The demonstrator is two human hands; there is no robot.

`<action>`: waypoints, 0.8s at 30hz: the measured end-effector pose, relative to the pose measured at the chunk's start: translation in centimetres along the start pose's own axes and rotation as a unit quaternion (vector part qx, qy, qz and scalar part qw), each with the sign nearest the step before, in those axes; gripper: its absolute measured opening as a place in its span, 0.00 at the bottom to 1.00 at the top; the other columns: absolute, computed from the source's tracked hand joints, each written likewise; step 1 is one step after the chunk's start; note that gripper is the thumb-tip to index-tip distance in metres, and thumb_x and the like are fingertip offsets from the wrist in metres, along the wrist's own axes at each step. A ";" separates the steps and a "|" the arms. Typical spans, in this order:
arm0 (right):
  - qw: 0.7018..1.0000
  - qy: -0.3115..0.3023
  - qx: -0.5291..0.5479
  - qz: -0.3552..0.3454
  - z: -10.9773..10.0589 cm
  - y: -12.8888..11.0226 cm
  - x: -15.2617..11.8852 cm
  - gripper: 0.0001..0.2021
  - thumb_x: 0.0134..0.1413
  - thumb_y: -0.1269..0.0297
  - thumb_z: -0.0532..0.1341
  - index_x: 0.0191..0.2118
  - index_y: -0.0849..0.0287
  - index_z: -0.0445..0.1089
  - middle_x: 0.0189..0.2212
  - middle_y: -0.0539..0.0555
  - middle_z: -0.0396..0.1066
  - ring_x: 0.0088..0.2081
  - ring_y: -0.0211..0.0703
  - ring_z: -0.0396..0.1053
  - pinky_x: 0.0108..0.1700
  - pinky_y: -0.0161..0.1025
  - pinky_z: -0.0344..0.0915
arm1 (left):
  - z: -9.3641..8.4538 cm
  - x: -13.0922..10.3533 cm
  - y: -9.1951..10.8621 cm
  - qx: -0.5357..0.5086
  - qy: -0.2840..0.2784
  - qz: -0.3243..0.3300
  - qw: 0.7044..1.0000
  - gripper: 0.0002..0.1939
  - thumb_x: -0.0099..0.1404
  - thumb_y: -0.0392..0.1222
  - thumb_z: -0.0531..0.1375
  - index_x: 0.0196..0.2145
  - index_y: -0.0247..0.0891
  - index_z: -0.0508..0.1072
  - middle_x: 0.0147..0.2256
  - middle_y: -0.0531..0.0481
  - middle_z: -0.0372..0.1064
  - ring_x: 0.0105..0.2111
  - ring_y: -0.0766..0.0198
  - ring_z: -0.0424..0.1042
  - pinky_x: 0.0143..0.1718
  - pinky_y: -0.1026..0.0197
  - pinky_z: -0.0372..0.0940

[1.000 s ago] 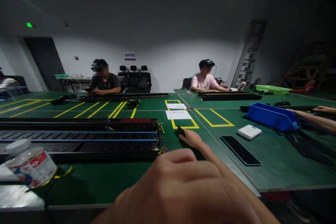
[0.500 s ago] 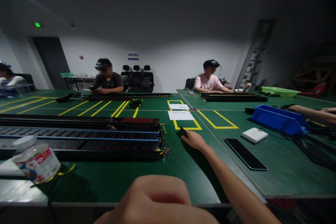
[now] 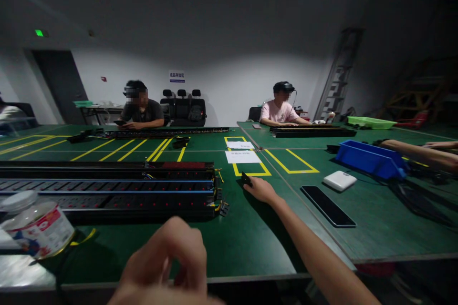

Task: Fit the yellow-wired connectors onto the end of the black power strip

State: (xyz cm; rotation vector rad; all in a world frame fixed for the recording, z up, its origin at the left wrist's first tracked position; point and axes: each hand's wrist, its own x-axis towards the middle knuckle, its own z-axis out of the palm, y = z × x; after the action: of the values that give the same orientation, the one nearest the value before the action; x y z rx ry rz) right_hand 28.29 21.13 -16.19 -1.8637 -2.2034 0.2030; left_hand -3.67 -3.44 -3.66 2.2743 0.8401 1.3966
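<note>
My right hand [image 3: 260, 189] is stretched out over the green table [image 3: 250, 248], its fingers closed on a small black part [image 3: 245, 179] just in front of the yellow taped rectangle. Close to the camera, my left hand [image 3: 171, 262] is raised above the table's front edge with curled fingers; whether anything lies within them is hidden. Long black strips with red dots and blue edges [image 3: 143, 193] lie to the left, loose wire ends at their right end.
A clear jar [image 3: 41, 228] stands front left. On the right are a phone [image 3: 327, 206], a white box [image 3: 339, 180], a blue bin [image 3: 370, 158] and another person's arms. Two people sit across the table; papers [image 3: 242, 157] lie mid-table.
My left hand has moved left and shows more of its curled fingers. The view has shifted slightly, while my right hand stays at about the same place with the black part.
</note>
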 end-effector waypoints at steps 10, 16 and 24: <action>0.997 0.068 0.030 -0.021 0.8 0.1 0.4 0.14 0.65 0.59 0.55 0.49 0.59 0.72 0.48 0.60 0.76 0.48 0.49 0.73 0.42 0.37 0.61 | 2.5 -2.4 -12.3 0.117 0.024 -0.210 0.970 0.21 0.69 0.43 0.50 0.22 0.42 0.43 0.21 0.59 0.40 0.21 0.71 0.46 0.25 0.63 0.49; 0.984 0.086 0.154 -0.015 1.7 -0.7 2.8 0.13 0.63 0.59 0.55 0.41 0.61 0.75 0.33 0.56 0.77 0.34 0.46 0.73 0.34 0.35 0.60 | 3.0 -3.3 -13.6 0.196 -0.118 -0.255 0.939 0.18 0.68 0.41 0.48 0.22 0.40 0.45 0.21 0.58 0.42 0.22 0.70 0.47 0.27 0.61 0.42; 0.968 0.024 0.249 0.032 2.5 -4.4 8.0 0.11 0.61 0.65 0.56 0.38 0.60 0.77 0.24 0.51 0.74 0.29 0.41 0.73 0.34 0.33 0.63 | 3.8 -3.4 -12.9 0.291 -0.168 -0.266 0.904 0.14 0.65 0.34 0.48 0.23 0.39 0.48 0.20 0.57 0.48 0.22 0.68 0.49 0.28 0.58 0.40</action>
State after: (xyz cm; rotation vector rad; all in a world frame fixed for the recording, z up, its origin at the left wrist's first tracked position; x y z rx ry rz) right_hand 22.21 28.32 -16.63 -1.6332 -1.8366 0.6513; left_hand -5.44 4.33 -15.02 2.2957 1.7552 0.5275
